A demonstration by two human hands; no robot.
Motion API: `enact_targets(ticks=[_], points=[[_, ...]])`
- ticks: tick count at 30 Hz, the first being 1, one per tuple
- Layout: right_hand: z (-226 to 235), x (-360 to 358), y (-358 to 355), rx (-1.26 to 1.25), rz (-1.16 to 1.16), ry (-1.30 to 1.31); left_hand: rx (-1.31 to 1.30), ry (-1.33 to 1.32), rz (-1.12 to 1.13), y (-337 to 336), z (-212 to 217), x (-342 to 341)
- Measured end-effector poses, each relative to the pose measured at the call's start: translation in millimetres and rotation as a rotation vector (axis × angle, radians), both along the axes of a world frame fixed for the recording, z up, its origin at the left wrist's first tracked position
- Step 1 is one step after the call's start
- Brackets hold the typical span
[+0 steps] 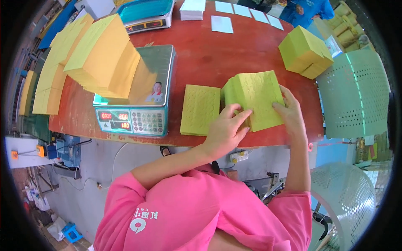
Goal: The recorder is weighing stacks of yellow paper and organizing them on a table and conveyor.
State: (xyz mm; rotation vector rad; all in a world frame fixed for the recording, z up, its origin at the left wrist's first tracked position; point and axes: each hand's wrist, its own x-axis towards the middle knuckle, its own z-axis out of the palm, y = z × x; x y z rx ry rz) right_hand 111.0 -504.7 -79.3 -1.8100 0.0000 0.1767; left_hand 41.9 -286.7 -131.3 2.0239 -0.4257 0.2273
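Observation:
A thick stack of yellow-green paper sheets, pressed with wavy patterns, stands tilted on the red table between my hands. My right hand grips its right edge, thumb on the top sheet and the other fingers behind. At the near left corner, my left hand has bent fingers on the paper and its thumb by the front edge; it pinches there. Part of the sheets under those fingers is hidden. Just left of this stack lies a lower, flat pile of the same yellow paper.
A digital scale bears a tall stack of yellow paper; more stacks stand farther left. Another paper block sits at the far right. Perforated green chair backs flank the table. A person in blue is across it.

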Motion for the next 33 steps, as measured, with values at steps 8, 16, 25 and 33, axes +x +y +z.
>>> enact_targets(ticks=[8, 16, 25, 33], points=[[-13, -7, -29, -0.487, -0.129, -0.165, -0.054, -0.091, 0.045, -6, -1, -11], [-34, -6, -53, -0.404, -0.203, -0.208, -0.154, -0.028, -0.159, 12, -10, -28], [-33, -11, -4, -0.378, -0.195, -0.182, -0.19, 0.185, -0.183, 53, -24, -26], [-43, -11, -1, -0.363, -0.211, -0.073, -0.18, 0.077, -0.201, 44, -17, 8]])
